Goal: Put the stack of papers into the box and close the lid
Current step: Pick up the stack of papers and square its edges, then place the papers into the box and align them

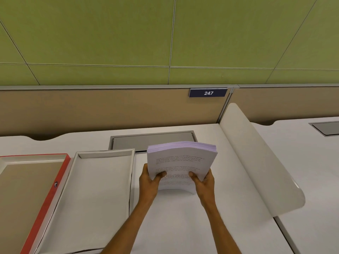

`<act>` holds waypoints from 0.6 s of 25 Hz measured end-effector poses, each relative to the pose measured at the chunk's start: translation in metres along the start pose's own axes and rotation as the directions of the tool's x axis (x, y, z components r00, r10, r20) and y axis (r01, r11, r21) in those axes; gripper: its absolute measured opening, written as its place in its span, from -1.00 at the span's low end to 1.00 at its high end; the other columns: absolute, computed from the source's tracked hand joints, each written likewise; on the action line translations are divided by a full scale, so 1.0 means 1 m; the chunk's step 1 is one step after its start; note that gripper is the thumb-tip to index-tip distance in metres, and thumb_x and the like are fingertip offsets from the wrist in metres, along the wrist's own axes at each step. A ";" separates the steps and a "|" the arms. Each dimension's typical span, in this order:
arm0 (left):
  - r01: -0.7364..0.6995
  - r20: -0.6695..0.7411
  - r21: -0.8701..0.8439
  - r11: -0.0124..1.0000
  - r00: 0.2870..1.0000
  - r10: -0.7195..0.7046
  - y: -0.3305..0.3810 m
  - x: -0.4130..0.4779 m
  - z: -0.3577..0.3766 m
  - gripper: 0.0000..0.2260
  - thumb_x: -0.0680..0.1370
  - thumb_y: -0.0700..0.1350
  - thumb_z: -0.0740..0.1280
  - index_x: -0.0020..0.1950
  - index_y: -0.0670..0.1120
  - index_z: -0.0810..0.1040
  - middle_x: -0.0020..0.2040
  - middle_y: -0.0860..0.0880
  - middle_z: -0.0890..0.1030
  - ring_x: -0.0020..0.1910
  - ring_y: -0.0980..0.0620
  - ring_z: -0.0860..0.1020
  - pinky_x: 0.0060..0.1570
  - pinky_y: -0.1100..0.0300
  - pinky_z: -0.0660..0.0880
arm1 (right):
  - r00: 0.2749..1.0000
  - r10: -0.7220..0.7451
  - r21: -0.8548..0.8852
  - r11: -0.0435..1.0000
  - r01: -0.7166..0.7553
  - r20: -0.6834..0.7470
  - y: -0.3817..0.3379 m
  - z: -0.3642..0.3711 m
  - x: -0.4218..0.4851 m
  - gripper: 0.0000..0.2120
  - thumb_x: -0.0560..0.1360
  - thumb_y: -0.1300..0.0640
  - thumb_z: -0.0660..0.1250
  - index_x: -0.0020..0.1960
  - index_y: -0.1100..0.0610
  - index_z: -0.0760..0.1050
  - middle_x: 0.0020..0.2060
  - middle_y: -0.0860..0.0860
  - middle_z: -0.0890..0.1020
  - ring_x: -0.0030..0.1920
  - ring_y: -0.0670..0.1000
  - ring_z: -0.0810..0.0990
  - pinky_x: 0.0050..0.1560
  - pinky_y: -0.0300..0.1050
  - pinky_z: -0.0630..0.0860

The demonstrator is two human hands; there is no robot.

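Note:
A thick stack of printed white papers (180,160) is held above the desk, bowed upward, its near edge touching or close to the surface. My left hand (149,182) grips its near left side, thumb on top. My right hand (203,184) grips the near right side the same way. To the left of the stack lies an open white box (97,198) with an empty bottom. Further left lies the red-edged lid (36,208), inside up.
A white desk (183,226) carries everything. A grey cable hatch (152,140) sits behind the box and stack. A curved white divider (256,158) rises on the right, and a brown partition with a "247" sign (208,92) stands at the back.

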State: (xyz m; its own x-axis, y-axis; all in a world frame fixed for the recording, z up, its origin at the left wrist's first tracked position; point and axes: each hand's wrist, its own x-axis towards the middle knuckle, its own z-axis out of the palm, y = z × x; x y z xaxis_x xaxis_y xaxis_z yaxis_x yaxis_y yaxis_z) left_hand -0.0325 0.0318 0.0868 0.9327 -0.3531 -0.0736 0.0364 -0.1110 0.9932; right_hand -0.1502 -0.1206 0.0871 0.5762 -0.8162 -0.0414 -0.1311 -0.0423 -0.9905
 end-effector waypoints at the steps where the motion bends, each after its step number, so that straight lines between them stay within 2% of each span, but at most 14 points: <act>1: 0.000 0.005 0.012 1.000 1.000 0.000 0.004 0.000 0.001 -0.59 0.44 -0.23 0.49 0.06 0.19 0.42 0.02 0.07 0.60 -0.01 0.06 0.61 -0.15 0.32 0.64 | 1.000 -0.002 -0.008 1.000 0.002 -0.003 -0.002 0.002 0.001 -0.53 0.41 0.28 0.48 0.25 0.05 0.41 0.08 -0.01 0.63 0.09 -0.01 0.61 -0.01 -0.18 0.64; 4: 0.012 0.035 0.063 0.998 0.999 -0.014 0.013 0.004 -0.002 -0.69 0.45 -0.16 0.49 0.06 0.07 0.44 -0.03 0.09 0.60 -0.06 0.03 0.64 -0.32 0.36 0.59 | 0.999 0.035 -0.046 0.998 -0.035 0.011 -0.015 0.002 0.003 -0.59 0.43 0.26 0.46 0.18 0.05 0.37 0.02 -0.09 0.60 0.03 -0.04 0.62 -0.18 -0.30 0.63; 6: 0.029 0.021 0.149 0.988 0.999 -0.032 0.020 0.010 -0.008 -0.64 0.43 -0.10 0.51 0.15 -0.06 0.46 -0.02 0.07 0.60 -0.11 0.07 0.63 -0.36 0.37 0.56 | 0.996 0.080 -0.111 0.991 -0.076 0.026 -0.024 0.004 0.008 -0.61 0.42 0.20 0.48 0.14 0.06 0.38 -0.02 -0.07 0.59 -0.03 -0.03 0.62 -0.18 -0.27 0.61; 7: 0.052 0.010 0.174 0.983 0.998 -0.055 0.022 0.014 -0.010 -0.60 0.42 -0.08 0.51 0.18 -0.10 0.47 0.00 0.03 0.61 -0.13 0.07 0.62 -0.31 0.36 0.55 | 0.993 0.116 -0.142 0.984 -0.112 0.020 -0.027 0.004 0.011 -0.62 0.41 0.18 0.49 0.14 0.09 0.40 -0.01 -0.03 0.60 -0.04 0.00 0.63 -0.14 -0.19 0.62; 9: 0.116 0.000 0.185 0.976 0.993 -0.118 0.022 0.019 -0.014 -0.55 0.40 -0.07 0.54 0.20 -0.15 0.49 0.05 -0.04 0.64 -0.10 0.02 0.63 -0.20 0.20 0.60 | 0.981 0.192 -0.200 0.962 -0.184 0.021 -0.029 0.007 0.015 -0.59 0.38 0.13 0.50 0.16 0.16 0.46 0.04 0.04 0.63 -0.01 0.07 0.65 -0.04 -0.02 0.64; 11: 0.173 -0.002 0.198 0.965 0.984 -0.176 0.019 0.022 -0.020 -0.55 0.38 -0.06 0.55 0.19 -0.16 0.53 0.08 -0.08 0.67 -0.04 -0.05 0.65 -0.11 0.05 0.64 | 0.967 0.249 -0.209 0.949 -0.234 0.049 -0.028 0.013 0.015 -0.57 0.38 0.12 0.50 0.18 0.18 0.48 0.06 0.08 0.66 -0.02 0.09 0.67 -0.03 0.01 0.65; 15: 0.212 0.002 0.206 0.955 0.976 -0.217 0.012 0.025 -0.044 -0.59 0.39 -0.06 0.54 0.18 -0.15 0.57 0.07 -0.12 0.69 -0.04 -0.09 0.67 -0.09 0.01 0.66 | 0.956 0.282 -0.191 0.946 -0.263 0.082 -0.030 0.033 0.002 -0.58 0.39 0.13 0.50 0.18 0.19 0.46 0.06 0.10 0.65 -0.03 0.12 0.67 -0.03 0.06 0.66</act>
State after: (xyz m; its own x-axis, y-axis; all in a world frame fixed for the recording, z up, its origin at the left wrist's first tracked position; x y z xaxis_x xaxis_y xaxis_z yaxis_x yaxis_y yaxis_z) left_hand 0.0076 0.0628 0.1004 0.9019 -0.3223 -0.2875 0.1584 -0.3725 0.9144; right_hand -0.1183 -0.1018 0.1121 0.5803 -0.7447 -0.3296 -0.4293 0.0643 -0.9009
